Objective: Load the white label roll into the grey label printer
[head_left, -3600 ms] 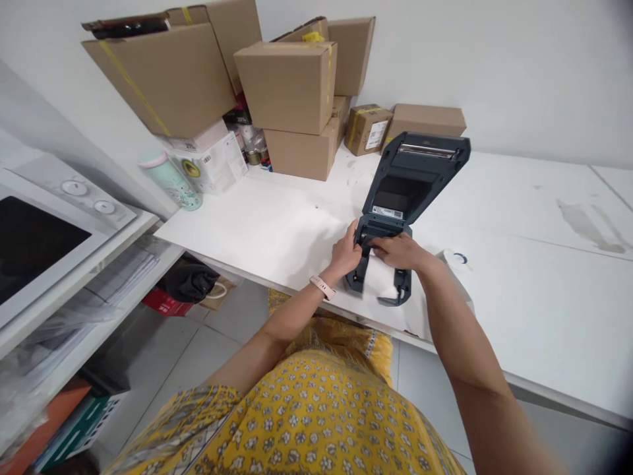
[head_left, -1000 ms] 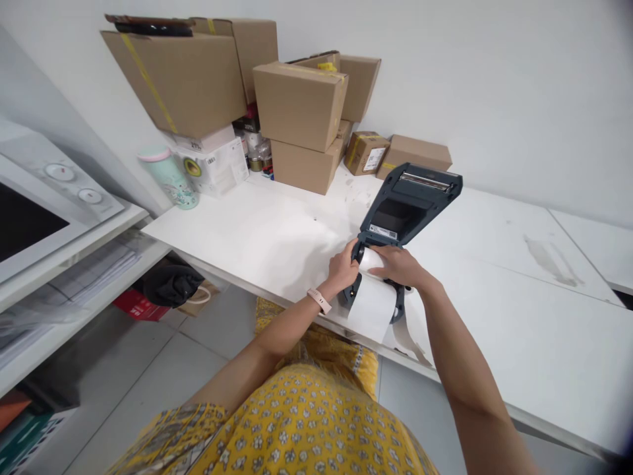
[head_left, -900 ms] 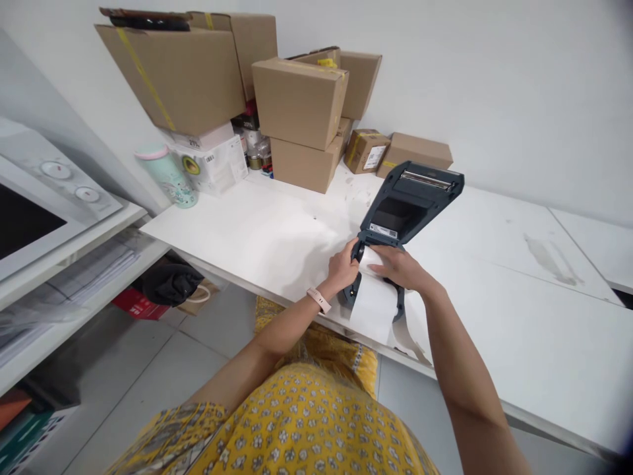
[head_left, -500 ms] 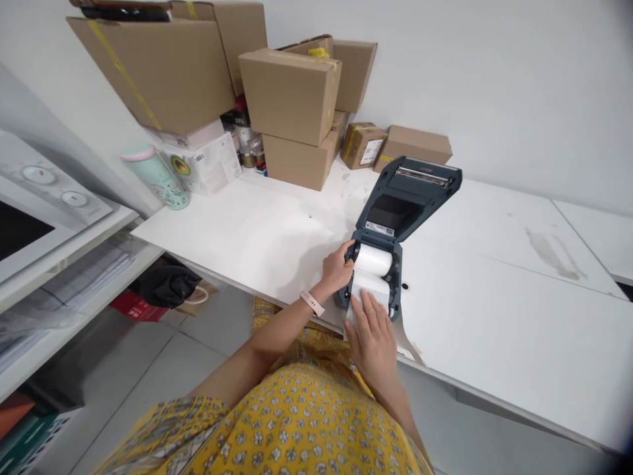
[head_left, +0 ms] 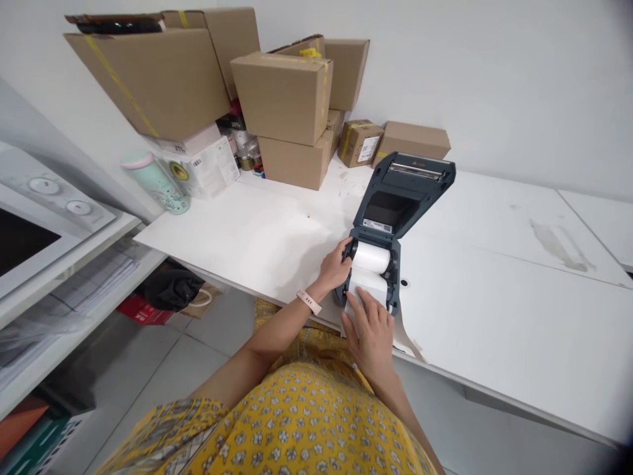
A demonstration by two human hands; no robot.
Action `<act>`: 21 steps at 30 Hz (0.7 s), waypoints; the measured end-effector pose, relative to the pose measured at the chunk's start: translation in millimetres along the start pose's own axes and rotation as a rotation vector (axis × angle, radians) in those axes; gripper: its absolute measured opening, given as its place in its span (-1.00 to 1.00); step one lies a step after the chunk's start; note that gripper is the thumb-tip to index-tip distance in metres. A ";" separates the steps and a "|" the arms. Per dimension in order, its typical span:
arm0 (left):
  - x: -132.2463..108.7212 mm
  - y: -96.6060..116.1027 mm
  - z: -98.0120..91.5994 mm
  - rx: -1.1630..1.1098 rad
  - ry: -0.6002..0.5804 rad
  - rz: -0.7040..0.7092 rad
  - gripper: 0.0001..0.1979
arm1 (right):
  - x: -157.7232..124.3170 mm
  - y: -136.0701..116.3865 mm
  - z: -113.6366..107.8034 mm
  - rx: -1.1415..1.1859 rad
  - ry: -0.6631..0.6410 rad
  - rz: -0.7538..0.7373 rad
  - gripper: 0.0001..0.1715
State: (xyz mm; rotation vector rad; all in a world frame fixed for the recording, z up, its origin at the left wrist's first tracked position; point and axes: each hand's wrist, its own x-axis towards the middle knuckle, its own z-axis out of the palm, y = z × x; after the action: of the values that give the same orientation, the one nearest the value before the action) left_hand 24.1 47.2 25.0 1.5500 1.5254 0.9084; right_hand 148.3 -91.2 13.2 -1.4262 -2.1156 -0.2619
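Observation:
A dark grey label printer (head_left: 395,264) stands at the table's front edge with its lid (head_left: 406,191) raised and tilted back. Inside it sits a white label roll (head_left: 370,257), and a strip of label paper (head_left: 368,285) runs from the roll toward me. My left hand (head_left: 336,267) is closed around the printer's left side, its fingertips by the roll's left end. Over the printer's front, my right hand (head_left: 370,333) rests on the strip with its fingers apart and slightly bent. It covers the strip's front part.
Cardboard boxes (head_left: 281,99) are stacked at the back left of the white table (head_left: 494,290), with smaller boxes (head_left: 411,144) behind the printer. A mint green tumbler (head_left: 158,185) stands at the left end. The shelf at far left holds a microwave (head_left: 44,218).
My right hand's fingers have bent a little, and its index finger has shifted toward the strip's left edge. The left hand keeps its place on the printer. The view has shifted slightly.

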 end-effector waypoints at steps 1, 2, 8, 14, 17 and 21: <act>0.6 -0.9 0.4 -0.006 0.000 0.009 -0.36 | 0.7 -1.7 0.0 -0.001 0.002 0.001 -0.62; 1.1 -1.8 0.9 -0.013 0.001 0.017 -0.36 | 1.9 -2.2 -0.2 -0.001 0.002 0.002 -0.63; 2.1 -4.4 3.0 -0.060 0.010 0.032 -0.35 | 11.4 15.4 1.8 -0.078 -0.006 0.096 -0.56; 3.3 -6.8 4.1 -0.086 0.023 0.049 -0.35 | 11.3 15.7 6.0 -0.151 -0.045 0.053 -0.47; 4.5 -9.2 5.5 -0.109 0.029 0.046 -0.35 | 11.7 9.7 3.4 -0.155 -0.075 0.074 -0.48; 4.9 -9.8 6.0 -0.117 0.029 0.063 -0.34 | 10.2 15.8 -4.2 -0.125 -0.063 0.069 -0.54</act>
State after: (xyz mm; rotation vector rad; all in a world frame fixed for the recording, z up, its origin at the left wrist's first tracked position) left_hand 25.2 51.8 13.4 1.5140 1.4240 1.0409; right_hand 161.2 -78.5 20.0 -1.5959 -2.1273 -0.3321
